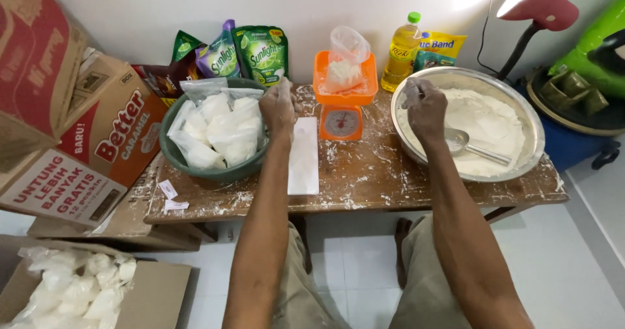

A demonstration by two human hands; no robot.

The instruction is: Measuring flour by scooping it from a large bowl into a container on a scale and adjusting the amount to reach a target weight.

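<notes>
Reaching forward over a low wooden table (pixel 364 179), both forearms stretch out from the person's knees. The left hand (pixel 278 108) hovers at the rim of a green bowl (pixel 195 163) full of tied bags of flour (pixel 221 127), its fingers curled loosely together; whether it pinches anything I cannot tell. Just beside it lies a flat stack of clear plastic bags (pixel 303 154). The right hand (pixel 424 106) sits over the near edge of a wide metal basin (pixel 530 117) of flour, fingers bent as if gripping something thin, too small to make out. A metal scoop (pixel 470 143) rests in the flour. Between the hands stands an orange kitchen scale (pixel 343 101) bearing a part-filled bag (pixel 347 59). The tabletop is dusted white; cardboard boxes (pixel 84 140) crowd the left, the floor is pale tile.
</notes>
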